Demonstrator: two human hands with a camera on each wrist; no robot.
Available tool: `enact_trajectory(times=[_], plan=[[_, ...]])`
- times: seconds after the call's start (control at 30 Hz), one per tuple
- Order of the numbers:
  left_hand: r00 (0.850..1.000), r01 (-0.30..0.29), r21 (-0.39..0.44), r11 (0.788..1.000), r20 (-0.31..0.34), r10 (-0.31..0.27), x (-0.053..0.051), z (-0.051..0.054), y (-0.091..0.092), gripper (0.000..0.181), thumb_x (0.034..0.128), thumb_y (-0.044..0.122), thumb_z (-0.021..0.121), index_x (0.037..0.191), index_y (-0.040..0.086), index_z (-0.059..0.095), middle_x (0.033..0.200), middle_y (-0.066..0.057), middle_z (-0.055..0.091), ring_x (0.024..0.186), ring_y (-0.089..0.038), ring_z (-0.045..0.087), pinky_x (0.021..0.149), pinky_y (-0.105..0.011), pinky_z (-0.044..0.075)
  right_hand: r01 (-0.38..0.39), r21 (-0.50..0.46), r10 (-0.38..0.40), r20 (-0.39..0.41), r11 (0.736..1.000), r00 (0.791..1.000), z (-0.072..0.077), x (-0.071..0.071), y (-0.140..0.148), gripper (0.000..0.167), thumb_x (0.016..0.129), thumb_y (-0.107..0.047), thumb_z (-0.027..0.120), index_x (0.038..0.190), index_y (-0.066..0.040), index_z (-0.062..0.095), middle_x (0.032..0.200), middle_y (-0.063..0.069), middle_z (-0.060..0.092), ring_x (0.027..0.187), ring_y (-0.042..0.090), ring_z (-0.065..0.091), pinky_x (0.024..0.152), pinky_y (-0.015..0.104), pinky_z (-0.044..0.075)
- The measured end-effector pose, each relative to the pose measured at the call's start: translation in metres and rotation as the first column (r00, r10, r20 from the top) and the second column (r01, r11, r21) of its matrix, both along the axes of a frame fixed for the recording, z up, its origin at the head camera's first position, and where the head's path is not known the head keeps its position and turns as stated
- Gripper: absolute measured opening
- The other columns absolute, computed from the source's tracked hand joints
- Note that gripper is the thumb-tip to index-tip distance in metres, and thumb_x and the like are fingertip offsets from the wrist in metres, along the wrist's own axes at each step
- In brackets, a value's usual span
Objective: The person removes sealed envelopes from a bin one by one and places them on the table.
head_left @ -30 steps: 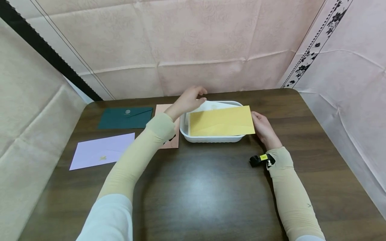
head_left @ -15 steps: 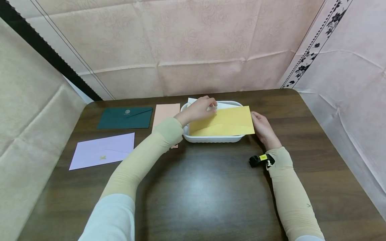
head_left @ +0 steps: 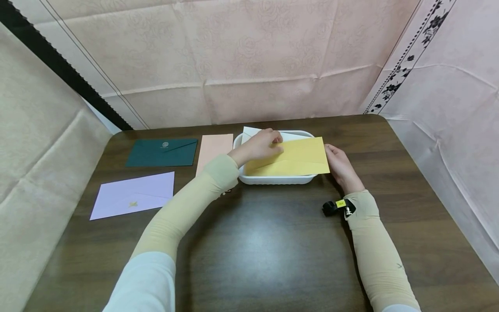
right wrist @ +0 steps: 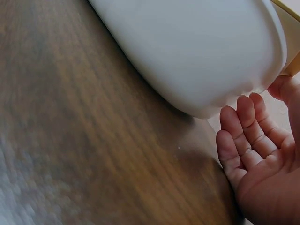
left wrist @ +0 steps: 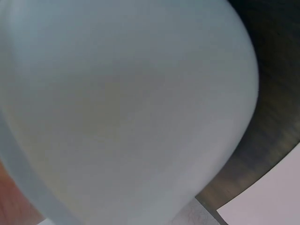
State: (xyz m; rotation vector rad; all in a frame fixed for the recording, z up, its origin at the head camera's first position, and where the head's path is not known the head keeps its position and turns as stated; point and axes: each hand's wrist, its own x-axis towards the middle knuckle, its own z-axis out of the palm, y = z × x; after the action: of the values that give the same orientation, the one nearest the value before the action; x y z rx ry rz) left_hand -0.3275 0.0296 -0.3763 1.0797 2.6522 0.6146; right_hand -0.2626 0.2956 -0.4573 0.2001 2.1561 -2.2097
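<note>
In the head view a yellow envelope [head_left: 306, 156] lies slanted in and over a white plastic basin [head_left: 273, 180], its right end past the rim. My left hand [head_left: 260, 145] is at the envelope's upper left edge, fingers curled and thumb in front of it, apparently pinching that edge. A white envelope [head_left: 249, 132] shows behind this hand. At the basin's right end, my right hand [head_left: 342, 167] stays by the envelope's corner. The right wrist view shows loosely bent fingers [right wrist: 244, 110] against the basin's outer wall [right wrist: 197, 56], the thumb near the rim.
Left of the basin lie a pink envelope [head_left: 215, 147], a dark green envelope [head_left: 161, 154] and a lavender envelope [head_left: 132, 195] on the brown wooden table [head_left: 257, 247]. Pale cloth [head_left: 249, 65] hangs behind and at both sides. A blurred pale surface [left wrist: 131, 103] fills most of the left wrist view.
My left hand has moved right and down from above the basin's left side onto the yellow envelope, its fingers curling. The right hand, basin and envelopes stay nearly still.
</note>
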Motion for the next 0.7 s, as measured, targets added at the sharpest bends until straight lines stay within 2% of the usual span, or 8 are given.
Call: enact_trajectory(times=[0.4, 0.7], plan=[[1.0, -0.008, -0.022, 1.0, -0.02, 0.008, 0.0024, -0.0021, 0.0033, 0.036, 0.0989, 0.028, 0.066, 0.125, 0.004, 0.063, 0.121, -0.01, 0.059, 0.114, -0.021, 0.053, 0.105, -0.032, 0.038, -0.013, 0.023, 0.013, 0.006, 1.0, 1.0, 0.0001, 0.0015, 0.001, 0.031, 0.106, -0.038, 0.049, 0.102, -0.01, 0.061, 0.079, -0.005, 0.063, 0.074, 0.009, 0.056, 0.065, 0.02, 0.046], [1.0, -0.016, -0.021, 1.0, -0.01, 0.016, 0.0023, -0.0008, 0.0035, 0.033, 0.0998, 0.027, 0.064, 0.124, 0.005, 0.062, 0.117, -0.009, 0.057, 0.109, -0.021, 0.052, 0.102, -0.034, 0.04, -0.004, 0.024, 0.004, 0.012, 1.0, 1.0, 0.0017, 0.002, -0.0001, 0.031, 0.106, -0.038, 0.051, 0.102, -0.01, 0.062, 0.08, -0.004, 0.063, 0.074, 0.01, 0.057, 0.066, 0.02, 0.046]])
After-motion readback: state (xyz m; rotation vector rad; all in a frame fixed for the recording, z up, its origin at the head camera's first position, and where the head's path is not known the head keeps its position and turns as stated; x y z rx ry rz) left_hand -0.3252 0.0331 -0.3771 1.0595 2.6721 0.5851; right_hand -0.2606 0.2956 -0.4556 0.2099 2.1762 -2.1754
